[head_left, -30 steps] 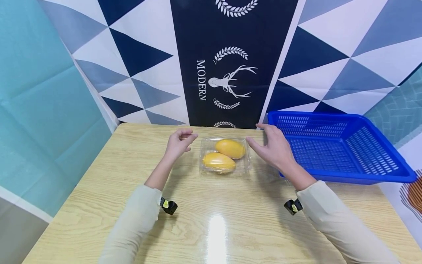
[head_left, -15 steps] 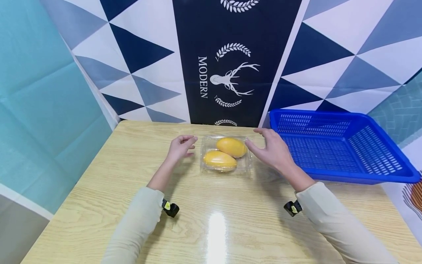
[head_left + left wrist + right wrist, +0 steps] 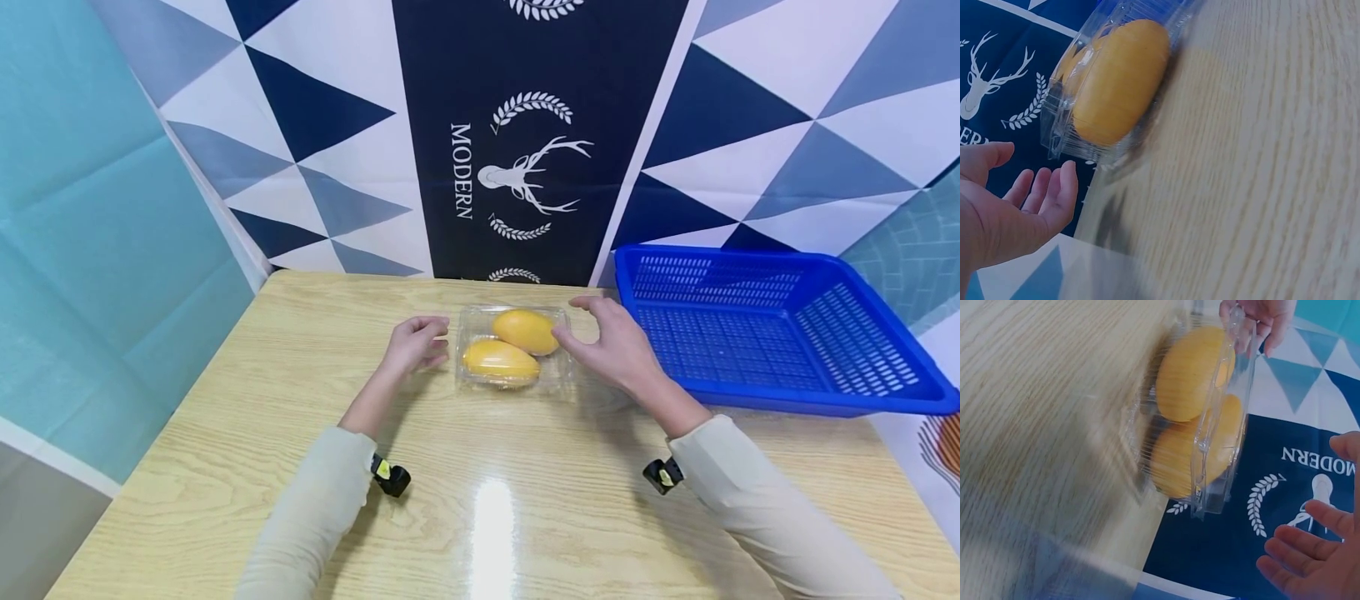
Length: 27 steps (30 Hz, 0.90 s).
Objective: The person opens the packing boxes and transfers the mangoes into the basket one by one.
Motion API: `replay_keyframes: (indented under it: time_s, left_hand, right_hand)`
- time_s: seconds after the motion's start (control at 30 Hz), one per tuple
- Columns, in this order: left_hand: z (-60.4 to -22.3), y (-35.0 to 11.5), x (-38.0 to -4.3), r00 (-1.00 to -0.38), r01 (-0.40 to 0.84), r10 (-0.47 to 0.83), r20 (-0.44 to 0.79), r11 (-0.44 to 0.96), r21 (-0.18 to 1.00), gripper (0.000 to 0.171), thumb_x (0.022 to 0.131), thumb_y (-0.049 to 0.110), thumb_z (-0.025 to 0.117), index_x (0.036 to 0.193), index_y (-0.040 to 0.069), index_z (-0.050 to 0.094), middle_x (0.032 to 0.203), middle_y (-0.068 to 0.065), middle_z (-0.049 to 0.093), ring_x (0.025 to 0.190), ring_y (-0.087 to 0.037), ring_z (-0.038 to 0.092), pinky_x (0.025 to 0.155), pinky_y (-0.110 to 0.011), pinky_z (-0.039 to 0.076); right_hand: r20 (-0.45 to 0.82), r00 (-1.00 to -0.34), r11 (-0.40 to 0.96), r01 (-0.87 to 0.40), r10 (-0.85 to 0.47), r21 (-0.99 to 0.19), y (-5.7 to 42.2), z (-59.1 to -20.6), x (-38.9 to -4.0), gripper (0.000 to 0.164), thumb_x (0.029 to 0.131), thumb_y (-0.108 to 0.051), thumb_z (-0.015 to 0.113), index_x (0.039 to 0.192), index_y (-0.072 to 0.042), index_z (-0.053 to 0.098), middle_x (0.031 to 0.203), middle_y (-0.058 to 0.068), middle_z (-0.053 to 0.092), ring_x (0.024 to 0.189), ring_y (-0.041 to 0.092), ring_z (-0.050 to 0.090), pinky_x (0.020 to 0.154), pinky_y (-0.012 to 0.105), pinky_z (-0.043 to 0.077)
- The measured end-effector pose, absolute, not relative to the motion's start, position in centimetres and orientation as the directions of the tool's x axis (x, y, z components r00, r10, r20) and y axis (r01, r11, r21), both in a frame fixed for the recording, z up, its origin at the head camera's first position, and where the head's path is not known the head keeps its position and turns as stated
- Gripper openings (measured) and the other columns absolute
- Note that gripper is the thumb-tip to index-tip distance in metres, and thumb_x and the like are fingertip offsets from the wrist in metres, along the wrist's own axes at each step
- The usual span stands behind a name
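Observation:
Two yellow mangoes, one [image 3: 523,330] behind the other [image 3: 499,361], lie inside a lidded clear plastic box [image 3: 553,372] on the table. Just left of the box is my left hand [image 3: 414,346], its fingers loosely bent and holding nothing. On the opposite side, my right hand [image 3: 617,348] spreads thumb and fingers apart, and its thumb tip overlaps the box's right edge in the head view. From the left wrist, a gap shows between the fingertips [image 3: 1067,172] and the box's end. The right wrist view likewise shows that palm facing the box, with nothing in it.
A blue plastic basket [image 3: 795,400] with slotted walls stands at the back right, close beside the right hand. The wooden table [image 3: 420,533] ends at a patterned cloth backdrop [image 3: 517,75]. A teal cloth [image 3: 97,250] hangs on the left.
Both hands have drawn slightly closer to the box, the left from its left side and the right from its right. The box with its mangoes stays where it was; the head view has shifted slightly.

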<state>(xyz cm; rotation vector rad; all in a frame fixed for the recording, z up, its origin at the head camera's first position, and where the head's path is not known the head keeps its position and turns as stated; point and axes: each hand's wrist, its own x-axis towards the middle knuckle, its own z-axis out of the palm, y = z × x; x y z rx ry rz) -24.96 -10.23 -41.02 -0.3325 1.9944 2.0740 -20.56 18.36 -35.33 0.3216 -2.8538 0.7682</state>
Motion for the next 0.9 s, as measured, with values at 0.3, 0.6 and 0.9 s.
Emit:
replay_keyframes:
  time_s: [0.3, 0.6, 0.9]
  left_hand:
    - [-41.9, -10.0, -24.7, -0.932, -0.361, 0.063, -0.357, -0.070, 0.930, 0.035, 0.094, 0.018, 0.054, 0.125, 0.001, 0.051, 0.114, -0.010, 0.057, 0.085, -0.016, 0.062, 0.084, -0.035, 0.055]
    - [-42.7, -10.0, -24.9, -0.924, -0.380, 0.088, -0.372, -0.091, 0.921, 0.040, 0.094, 0.015, 0.053, 0.131, 0.002, 0.049, 0.120, -0.015, 0.057, 0.077, -0.010, 0.063, 0.077, -0.030, 0.057]
    - [-43.3, -9.8, -24.9, -0.910, -0.409, 0.124, -0.395, -0.119, 0.905, 0.035, 0.093, 0.013, 0.054, 0.127, 0.004, 0.052, 0.098, -0.003, 0.060, 0.075, -0.010, 0.059, 0.071, -0.024, 0.056]
  right_hand:
    - [0.230, -0.954, 0.836, -0.281, -0.192, -0.472, 17.9, -35.9, -20.5, 0.056, 0.086, -0.045, 0.060, 0.126, -0.007, 0.052, 0.130, 0.018, 0.053, 0.122, 0.037, 0.046, 0.098, 0.053, 0.040]
    - [0.211, -0.957, 0.835, -0.278, -0.199, -0.475, 17.4, -36.4, -20.6, 0.057, 0.086, -0.047, 0.060, 0.128, -0.009, 0.052, 0.130, 0.017, 0.054, 0.121, 0.037, 0.047, 0.096, 0.054, 0.041]
    - [0.241, -0.938, 0.808, -0.340, -0.250, -0.482, 16.7, -36.8, -20.8, 0.054, 0.085, -0.041, 0.063, 0.125, -0.004, 0.054, 0.127, 0.017, 0.056, 0.121, 0.035, 0.048, 0.100, 0.051, 0.040]
